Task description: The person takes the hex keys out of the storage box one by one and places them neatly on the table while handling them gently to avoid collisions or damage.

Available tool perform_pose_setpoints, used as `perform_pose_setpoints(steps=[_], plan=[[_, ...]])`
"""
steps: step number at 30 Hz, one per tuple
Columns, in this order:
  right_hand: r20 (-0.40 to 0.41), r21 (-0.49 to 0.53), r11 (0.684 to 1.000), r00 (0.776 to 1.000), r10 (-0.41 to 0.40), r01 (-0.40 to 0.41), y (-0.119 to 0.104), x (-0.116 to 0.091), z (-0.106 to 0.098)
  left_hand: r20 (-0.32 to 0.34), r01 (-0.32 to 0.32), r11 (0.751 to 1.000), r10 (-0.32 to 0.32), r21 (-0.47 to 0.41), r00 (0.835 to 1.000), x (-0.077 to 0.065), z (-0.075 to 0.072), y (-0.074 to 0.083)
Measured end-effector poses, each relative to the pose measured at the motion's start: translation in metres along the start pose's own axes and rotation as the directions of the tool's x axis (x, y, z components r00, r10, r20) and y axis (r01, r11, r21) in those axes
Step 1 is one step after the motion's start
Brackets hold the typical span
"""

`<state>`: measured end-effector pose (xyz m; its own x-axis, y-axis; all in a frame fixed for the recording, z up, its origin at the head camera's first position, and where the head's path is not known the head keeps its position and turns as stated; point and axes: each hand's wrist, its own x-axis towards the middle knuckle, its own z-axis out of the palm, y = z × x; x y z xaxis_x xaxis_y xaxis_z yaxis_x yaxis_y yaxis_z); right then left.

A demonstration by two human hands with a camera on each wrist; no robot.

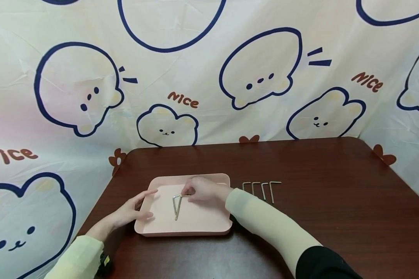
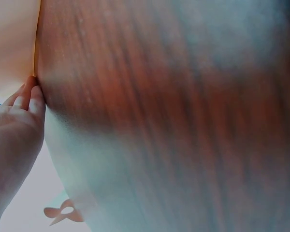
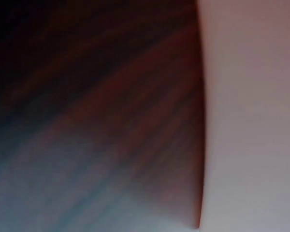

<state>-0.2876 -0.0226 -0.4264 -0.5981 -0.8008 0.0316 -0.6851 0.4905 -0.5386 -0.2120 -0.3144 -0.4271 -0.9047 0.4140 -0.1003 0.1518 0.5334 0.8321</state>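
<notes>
A pale pink tray (image 1: 209,223) stands on the table. My left hand (image 1: 130,211) holds its left edge, with the thumb over the rim; in the left wrist view several fingers (image 2: 35,99) meet the tray's outer edge. Over the tray's middle, my right hand (image 1: 206,189) pinches the short arm of an L-shaped hex key (image 1: 179,209), its fingertips partly hidden. Just left of that one lies another hex key (image 1: 174,203) on the tray floor. The right wrist view is blurred and shows only table and the tray (image 3: 253,116), no hand.
To the right of the tray, several hex keys (image 1: 271,192) lie in a row on the dark brown wooden table (image 1: 335,201), close beyond my right forearm. A printed cloth (image 1: 209,73) with cartoon faces hangs behind the table and along its sides.
</notes>
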Motion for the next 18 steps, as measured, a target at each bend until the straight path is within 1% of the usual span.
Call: perform_pose_setpoints(steps=[9, 14, 18], plan=[[-0.034, 0.026, 1.0, 0.999, 0.008, -0.007, 0.0016, 0.0005, 0.0027, -0.001, -0.001, 1.0, 0.001, 0.006, 1.0, 0.0003, 0.0005, 0.0008], [-0.044, 0.002, 1.0, 0.999, -0.018, 0.018, 0.0011, -0.0001, 0.0024, 0.005, -0.002, 1.0, 0.002, 0.003, 1.0, -0.0003, 0.0005, 0.0008], [-0.043, -0.024, 0.999, 0.999, -0.022, 0.021, 0.0003, -0.0007, 0.002, 0.005, -0.001, 1.0, 0.001, 0.003, 1.0, -0.0003, 0.0003, 0.0011]])
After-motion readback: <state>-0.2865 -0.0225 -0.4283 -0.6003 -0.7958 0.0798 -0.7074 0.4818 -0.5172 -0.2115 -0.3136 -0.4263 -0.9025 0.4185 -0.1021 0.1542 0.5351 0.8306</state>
